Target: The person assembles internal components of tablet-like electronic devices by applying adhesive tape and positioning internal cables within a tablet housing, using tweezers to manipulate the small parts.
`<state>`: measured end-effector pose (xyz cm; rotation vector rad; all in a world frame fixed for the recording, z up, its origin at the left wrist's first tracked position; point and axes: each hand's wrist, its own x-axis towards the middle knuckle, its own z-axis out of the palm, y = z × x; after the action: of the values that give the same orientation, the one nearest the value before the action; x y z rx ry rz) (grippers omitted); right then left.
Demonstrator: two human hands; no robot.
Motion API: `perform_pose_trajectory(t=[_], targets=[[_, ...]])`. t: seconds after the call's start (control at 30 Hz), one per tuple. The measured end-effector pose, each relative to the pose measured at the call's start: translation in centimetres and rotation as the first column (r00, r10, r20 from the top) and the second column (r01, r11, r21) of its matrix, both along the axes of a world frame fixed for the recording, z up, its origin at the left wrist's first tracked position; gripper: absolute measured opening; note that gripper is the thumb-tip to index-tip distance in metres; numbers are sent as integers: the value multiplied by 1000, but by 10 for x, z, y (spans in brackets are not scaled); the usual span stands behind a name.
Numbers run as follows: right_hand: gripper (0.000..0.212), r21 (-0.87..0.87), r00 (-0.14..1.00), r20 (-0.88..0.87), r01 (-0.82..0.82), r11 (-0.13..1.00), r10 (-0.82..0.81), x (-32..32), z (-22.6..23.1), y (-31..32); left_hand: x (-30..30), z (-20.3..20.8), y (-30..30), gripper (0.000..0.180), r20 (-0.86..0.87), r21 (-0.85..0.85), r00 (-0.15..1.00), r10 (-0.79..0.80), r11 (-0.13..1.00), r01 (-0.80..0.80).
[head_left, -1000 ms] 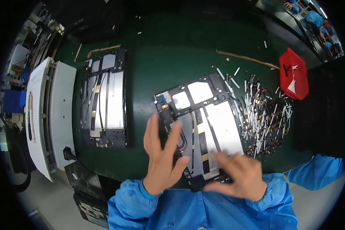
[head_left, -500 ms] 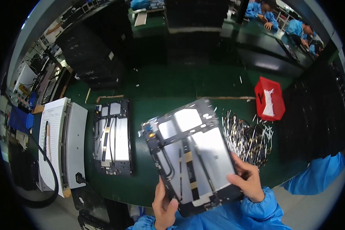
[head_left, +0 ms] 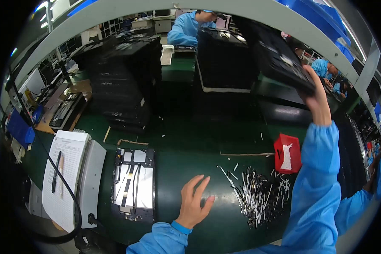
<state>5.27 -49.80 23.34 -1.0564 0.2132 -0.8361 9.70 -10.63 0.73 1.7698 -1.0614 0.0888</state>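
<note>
My right hand (head_left: 318, 98) is raised at the far right, its fingers closed on the near edge of a black tablet chassis (head_left: 279, 57). The chassis is tilted beside the tall middle stack of dark units (head_left: 226, 67); whether it touches the stack I cannot tell. My left hand (head_left: 194, 204) hovers over the green table with fingers apart and nothing in it. To its left lies a second opened tablet chassis (head_left: 144, 182), silver inside with dark cables. Right of that hand is a loose pile of small dark and white strips (head_left: 258, 197).
A red bin (head_left: 295, 158) with white pieces stands beyond the strip pile. At left are a white box (head_left: 95, 169) with a paper sheet and pens, and another tall stack (head_left: 118, 84). A metal beam (head_left: 156, 13) crosses above. A co-worker (head_left: 186, 29) sits opposite; another sleeve shows at right.
My right hand has lifted the chassis from in front of me up to the far right. My left hand has let go of it and opened. The view has tilted upward.
</note>
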Motion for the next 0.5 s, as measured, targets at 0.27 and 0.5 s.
perform_pose_trajectory(t=[0.27,0.5], targets=[[10,-113,927,-19,-374,920,375,144,46,-63,5,-5,2,49,-20,36,996,83,996,-82],[15,-413,890,-428,-41,910,-155,168,46,-34,7,-4,-2,46,2,68,997,82,994,-82]])
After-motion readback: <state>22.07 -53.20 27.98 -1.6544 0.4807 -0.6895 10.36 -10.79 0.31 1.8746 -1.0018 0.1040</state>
